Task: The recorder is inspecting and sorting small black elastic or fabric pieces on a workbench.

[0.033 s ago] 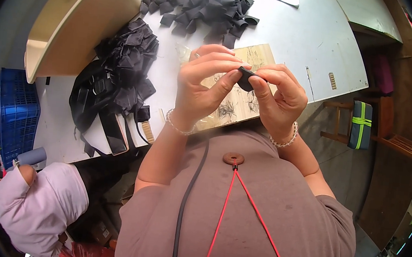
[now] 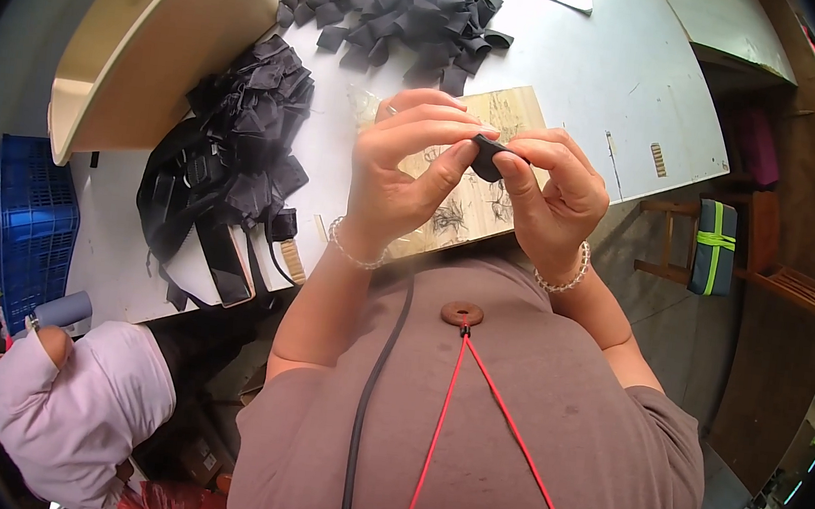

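A small black fabric piece [image 2: 487, 160] is held up over the board, pinched at both ends. My left hand [image 2: 405, 160] has its left end between thumb and fingertips, and my right hand [image 2: 559, 181] grips the right end the same way. By the left fingers shows a small shiny metal bit [image 2: 391, 110], too little of it to name. Beneath the hands lies a pale wooden board [image 2: 509, 106] strewn with dark thread scraps. Left of my hands is a heap of flat black fabric pieces [image 2: 255, 99]; a larger pile of looped black fabric pieces [image 2: 394, 5] lies farther back.
The white table [image 2: 617, 58] carries all this, with a tan curved panel [image 2: 162, 40] along its left. A blue plastic crate [image 2: 33, 225] stands beyond the left edge. At the lower left is another person in a pale top [image 2: 93, 410]. Right of the table stands a wooden stool [image 2: 662, 242].
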The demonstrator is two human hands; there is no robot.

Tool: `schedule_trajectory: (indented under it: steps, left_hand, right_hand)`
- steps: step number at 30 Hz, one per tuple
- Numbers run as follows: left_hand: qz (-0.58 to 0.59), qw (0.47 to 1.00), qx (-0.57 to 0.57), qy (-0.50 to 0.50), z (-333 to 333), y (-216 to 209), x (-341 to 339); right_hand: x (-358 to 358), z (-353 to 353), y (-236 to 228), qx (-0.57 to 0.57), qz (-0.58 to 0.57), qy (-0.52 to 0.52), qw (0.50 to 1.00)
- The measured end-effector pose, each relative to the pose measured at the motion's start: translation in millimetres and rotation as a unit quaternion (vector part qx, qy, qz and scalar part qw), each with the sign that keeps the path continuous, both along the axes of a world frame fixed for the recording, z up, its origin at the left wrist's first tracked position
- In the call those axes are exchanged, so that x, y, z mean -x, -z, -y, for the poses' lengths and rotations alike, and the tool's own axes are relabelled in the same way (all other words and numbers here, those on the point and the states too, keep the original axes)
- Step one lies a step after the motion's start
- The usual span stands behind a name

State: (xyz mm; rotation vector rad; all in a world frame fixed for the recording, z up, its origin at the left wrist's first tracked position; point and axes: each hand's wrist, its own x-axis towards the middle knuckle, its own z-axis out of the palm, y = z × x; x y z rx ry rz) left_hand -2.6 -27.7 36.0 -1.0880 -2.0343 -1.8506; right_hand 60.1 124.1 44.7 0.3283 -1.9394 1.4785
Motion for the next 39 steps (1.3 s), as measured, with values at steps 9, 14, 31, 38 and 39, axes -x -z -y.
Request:
schedule_trajectory:
  steps: [9, 14, 31, 38, 39]
  left_hand:
    - [-0.029, 0.999, 0.022, -0.003, -7, -4, 3]
    - [-0.114, 0.991, 0.042, -0.049, -7, -12, 4]
    - [0.254, 0.922, -0.284, 0.067, -11, 23, 0]
    - [0.190, 0.947, -0.231, 0.115, -8, 23, 9]
    - [0.190, 0.947, -0.231, 0.117, -9, 26, 9]
  right_hand:
    - [-4, -5, 13, -0.016, 0.001, 0.008, 1.000]
    - [-2, -4, 15, -0.021, -0.003, 0.016, 1.000]
    - [8, 11, 1, -0.098, -0.052, 0.080, 0.991]
    - [11, 11, -13, -0.153, -0.072, 0.090, 0.981]
    - [11, 11, -13, -0.153, -0.073, 0.092, 0.981]
